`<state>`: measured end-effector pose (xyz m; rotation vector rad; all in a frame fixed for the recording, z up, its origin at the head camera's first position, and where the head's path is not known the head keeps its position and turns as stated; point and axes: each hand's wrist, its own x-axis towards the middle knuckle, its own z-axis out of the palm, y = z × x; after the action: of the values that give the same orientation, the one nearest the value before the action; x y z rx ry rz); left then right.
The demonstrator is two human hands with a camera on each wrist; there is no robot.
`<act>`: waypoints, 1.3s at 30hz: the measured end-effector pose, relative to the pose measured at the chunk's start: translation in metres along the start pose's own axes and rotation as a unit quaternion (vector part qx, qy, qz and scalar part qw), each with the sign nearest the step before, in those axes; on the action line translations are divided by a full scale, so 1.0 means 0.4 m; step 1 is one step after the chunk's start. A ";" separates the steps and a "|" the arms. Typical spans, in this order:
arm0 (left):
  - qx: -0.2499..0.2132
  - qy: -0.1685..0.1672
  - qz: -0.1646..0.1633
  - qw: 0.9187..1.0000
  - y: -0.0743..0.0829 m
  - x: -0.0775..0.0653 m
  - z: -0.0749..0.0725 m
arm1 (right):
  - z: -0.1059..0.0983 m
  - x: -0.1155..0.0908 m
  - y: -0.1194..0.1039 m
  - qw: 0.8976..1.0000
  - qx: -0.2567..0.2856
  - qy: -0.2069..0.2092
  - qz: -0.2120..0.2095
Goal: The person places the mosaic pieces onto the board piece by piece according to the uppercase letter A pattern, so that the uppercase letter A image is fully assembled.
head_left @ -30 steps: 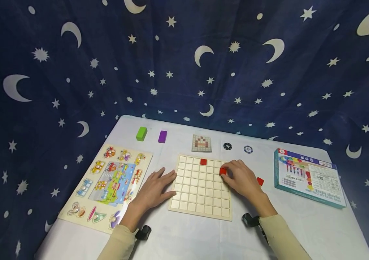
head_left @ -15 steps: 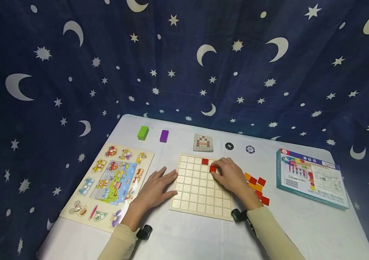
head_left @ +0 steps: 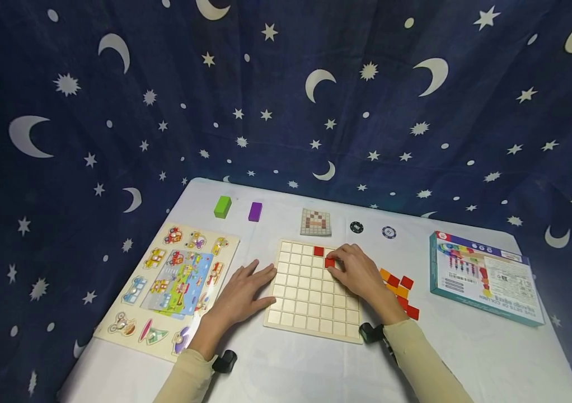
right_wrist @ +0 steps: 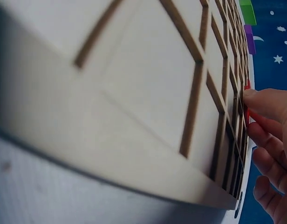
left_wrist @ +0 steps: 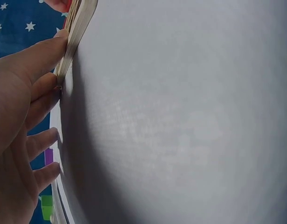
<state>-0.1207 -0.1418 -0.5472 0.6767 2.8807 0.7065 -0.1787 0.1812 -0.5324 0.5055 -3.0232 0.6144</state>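
Observation:
A wooden grid board (head_left: pixel 296 305) lies in the middle of the white table, and one red square tile (head_left: pixel 318 251) sits in its far row. My right hand (head_left: pixel 358 272) pinches another red tile (head_left: pixel 329 262) between thumb and fingertips, over a cell one row nearer and to the right. In the right wrist view, only a thin strip of that red tile (right_wrist: pixel 248 114) shows by the thumb. My left hand (head_left: pixel 244 296) rests with fingers extended beside the board's left edge. The left wrist view has the thumb touching the board's side (left_wrist: pixel 74 39).
Loose red and orange tiles (head_left: pixel 407 282) lie right of the board, partly behind my right forearm. A pattern card (head_left: pixel 315 222), two poker chips (head_left: pixel 356 227), a green block (head_left: pixel 223 207) and a purple block (head_left: pixel 255 212) stand beyond. A picture puzzle (head_left: pixel 132 313) is left, a box (head_left: pixel 487 277) right.
My right hand has moved left over the board with the red tile, to near the placed one. That shift uncovers more loose tiles. My left hand stays at the board's edge.

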 end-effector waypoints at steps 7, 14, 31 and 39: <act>-0.002 -0.001 0.001 1.000 -0.001 -0.001 0.000 | -0.001 -0.004 0.001 1.000 0.009 -0.004 0.001; -0.001 -0.005 0.000 1.000 0.001 0.000 0.001 | -0.009 -0.018 0.018 1.000 0.011 0.015 0.001; -0.010 -0.004 -0.008 1.000 0.016 -0.001 -0.007 | -0.126 -0.143 0.180 0.998 0.003 0.051 0.047; -0.004 -0.003 -0.011 1.000 0.011 -0.002 -0.003 | -0.183 -0.221 0.261 0.995 -0.017 0.014 0.095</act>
<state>-0.1184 -0.1393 -0.5441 0.6429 2.8748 0.7115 -0.1315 0.3274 -0.5112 0.2055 -3.0714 0.5706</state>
